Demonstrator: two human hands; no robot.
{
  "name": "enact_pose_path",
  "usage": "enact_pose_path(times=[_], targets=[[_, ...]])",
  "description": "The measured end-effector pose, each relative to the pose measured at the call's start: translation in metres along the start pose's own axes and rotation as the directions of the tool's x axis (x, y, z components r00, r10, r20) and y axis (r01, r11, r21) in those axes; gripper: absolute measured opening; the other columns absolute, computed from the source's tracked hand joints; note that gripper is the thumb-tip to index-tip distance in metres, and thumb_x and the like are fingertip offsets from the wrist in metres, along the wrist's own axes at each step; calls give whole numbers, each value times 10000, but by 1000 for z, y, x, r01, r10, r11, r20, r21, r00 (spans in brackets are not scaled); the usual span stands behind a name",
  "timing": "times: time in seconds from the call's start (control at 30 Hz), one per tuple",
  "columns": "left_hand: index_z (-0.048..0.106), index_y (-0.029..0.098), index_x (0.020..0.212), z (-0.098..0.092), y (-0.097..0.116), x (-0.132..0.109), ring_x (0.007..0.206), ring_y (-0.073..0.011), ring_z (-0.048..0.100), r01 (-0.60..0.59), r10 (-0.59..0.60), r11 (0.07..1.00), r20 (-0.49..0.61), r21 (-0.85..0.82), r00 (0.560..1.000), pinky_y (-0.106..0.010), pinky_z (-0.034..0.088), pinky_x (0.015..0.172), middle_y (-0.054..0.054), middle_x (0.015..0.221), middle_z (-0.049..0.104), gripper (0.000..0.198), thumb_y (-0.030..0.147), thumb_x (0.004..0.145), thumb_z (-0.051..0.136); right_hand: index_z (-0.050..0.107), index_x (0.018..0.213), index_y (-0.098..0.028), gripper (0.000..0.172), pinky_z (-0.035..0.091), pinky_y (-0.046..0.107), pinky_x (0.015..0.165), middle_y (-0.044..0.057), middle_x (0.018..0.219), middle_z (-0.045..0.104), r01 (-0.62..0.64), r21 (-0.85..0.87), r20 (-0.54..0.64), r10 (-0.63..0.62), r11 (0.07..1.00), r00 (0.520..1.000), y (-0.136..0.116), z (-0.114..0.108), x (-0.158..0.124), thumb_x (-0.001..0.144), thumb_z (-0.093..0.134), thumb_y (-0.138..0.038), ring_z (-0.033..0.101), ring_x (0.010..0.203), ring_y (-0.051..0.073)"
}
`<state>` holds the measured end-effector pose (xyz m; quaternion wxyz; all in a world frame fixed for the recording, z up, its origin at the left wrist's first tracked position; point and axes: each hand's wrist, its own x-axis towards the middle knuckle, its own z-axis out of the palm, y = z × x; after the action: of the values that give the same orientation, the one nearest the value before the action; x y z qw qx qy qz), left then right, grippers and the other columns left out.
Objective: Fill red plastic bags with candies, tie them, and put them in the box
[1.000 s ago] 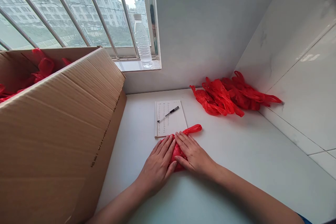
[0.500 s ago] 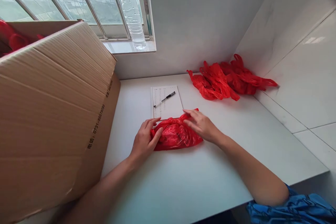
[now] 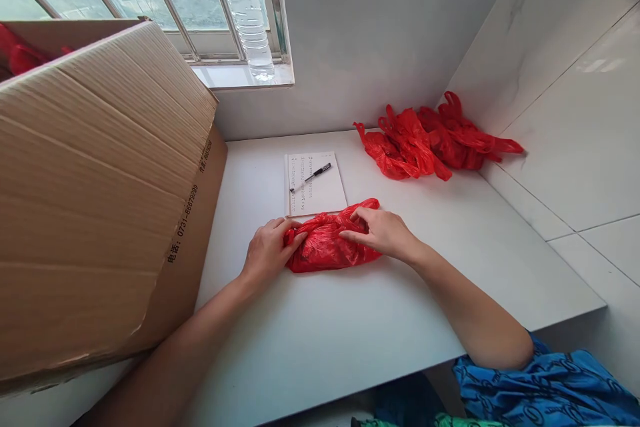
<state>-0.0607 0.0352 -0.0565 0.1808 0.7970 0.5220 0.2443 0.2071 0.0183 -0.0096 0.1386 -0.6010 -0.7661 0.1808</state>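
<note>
A bundled red plastic bag (image 3: pixel 327 243) lies on the white table in front of me, its contents hidden by the crumpled film. My left hand (image 3: pixel 270 247) grips the bag's left end, thumb on the near side and fingers over the top. At the right end, my right hand (image 3: pixel 383 232) pinches the film between thumb and fingers. Just beyond the bag is a notebook (image 3: pixel 325 197) with writing on its page, and a black-capped pen (image 3: pixel 318 172) rests across it.
A large cardboard box (image 3: pixel 95 193) stands on the left, with red plastic showing inside. More red plastic bags (image 3: pixel 417 143) lie in the back right corner against the wall. A clear water bottle (image 3: pixel 253 27) stands on the windowsill. The white table (image 3: pixel 300 340) has its edge near me.
Both hands have closed in on the red bag, the right-hand fingers moving from a loose reach to a pinch. The view has tilted slightly, so everything sits higher.
</note>
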Motion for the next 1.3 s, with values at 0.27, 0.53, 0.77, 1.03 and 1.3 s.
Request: enact_pose_path(times=[0.27, 0.53, 0.77, 1.03, 1.3], targets=[[581, 199, 929, -10, 16, -2, 756, -144, 563, 109, -169, 801, -48, -589, 984, -234, 463, 680, -1, 855, 624, 306, 482, 962, 470, 580, 843, -225, 190, 399, 260, 618, -10, 849, 638, 103, 196, -136, -77, 975, 988, -6, 1, 0, 935, 553, -389, 527, 637, 124], [591, 205, 1063, -13, 35, -21, 914, -178, 652, -287, 93, 880, -457, -377, 885, -280, 531, 810, -56, 984, 683, 170, 324, 953, 540, 543, 1239, -246, 487, 531, 322, 722, 40, 956, 641, 25, 764, 10, -51, 645, 999, -21, -1, -6, 913, 518, -608, 624, 819, 184], [566, 214, 1261, -4, 42, -22, 1138, -229, 617, -626, 619, 758, -100, -181, 779, -374, 503, 966, -95, 1188, 684, 328, 298, 944, 552, 479, 1335, -254, 544, 493, 404, 991, 74, 1231, 648, -132, 881, 174, -51, 455, 983, -10, 16, 3, 854, 705, -369, 614, 1144, 234], [431, 260, 1425, 5, 4, -7, 1290, -328, 466, -158, 174, 976, -94, 153, 980, -510, 454, 1003, -127, 1439, 463, 585, 423, 894, 616, 572, 1186, -240, 378, 530, 299, 865, 15, 1121, 694, -214, 931, 233, -29, 296, 972, -3, 22, 10, 821, 556, -139, 668, 999, 183], [400, 253, 1422, 4, 8, -8, 1188, -295, 528, -141, 158, 980, -120, 139, 980, -470, 435, 971, -107, 1303, 557, 636, 494, 878, 623, 587, 1167, -248, 476, 511, 242, 679, 4, 1007, 716, -282, 928, 284, 29, 242, 958, -6, 18, 10, 715, 538, -106, 667, 808, 157]])
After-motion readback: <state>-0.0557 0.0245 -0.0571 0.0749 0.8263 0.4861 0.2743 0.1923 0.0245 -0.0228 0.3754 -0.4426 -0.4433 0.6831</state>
